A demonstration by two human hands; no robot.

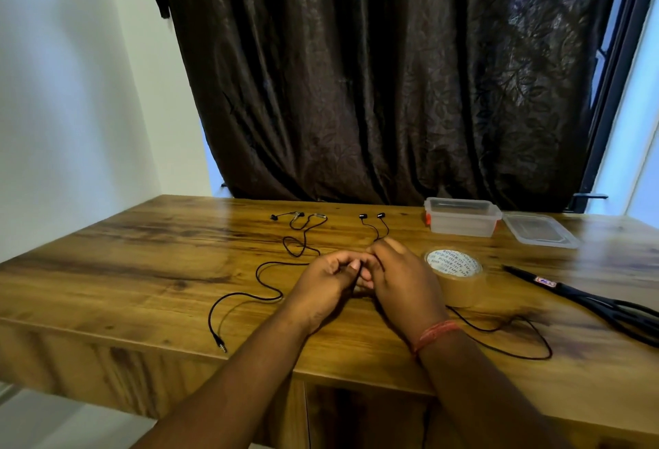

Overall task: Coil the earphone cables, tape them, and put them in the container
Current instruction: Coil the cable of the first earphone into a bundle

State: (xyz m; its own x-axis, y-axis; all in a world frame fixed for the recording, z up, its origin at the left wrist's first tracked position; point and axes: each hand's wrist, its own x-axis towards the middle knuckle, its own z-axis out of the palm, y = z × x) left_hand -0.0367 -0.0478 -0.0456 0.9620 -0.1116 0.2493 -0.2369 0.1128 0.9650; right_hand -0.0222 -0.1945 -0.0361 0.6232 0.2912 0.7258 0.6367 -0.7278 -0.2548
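**A:** Head view, from my station: both hands meet over the middle of the wooden surface (149, 270). The left hand (321, 288) has its fingers curled inward, and the right hand (399, 281) curls over toward it, fingertips touching.

**B:** Are they holding a cable?

**A:** I think so, but I cannot tell exactly how. The second earphone cable (499, 338) runs out from under the right wrist in a loop toward the near right edge, and its two earbuds (371, 216) lie beyond the hands, toward the far edge. The stretch between vanishes into the hands, so I see the pinch only as closed fingers.

**B:** And the other set?

**A:** The first earphone cable (260, 281) lies loose, left of the hands, snaking from its buds near the far edge down to its plug (221, 345) at the near edge. No hand touches it.

**B:** Tape and container?

**A:** The brown tape roll (460, 277) lies flat just beside the right hand. The clear container (461, 217) stands open at the far edge, right of centre, its lid (542, 231) flat just beside it. Black-handled scissors (588, 299) lie toward the right edge. A red thread band (433, 334) circles the right wrist.
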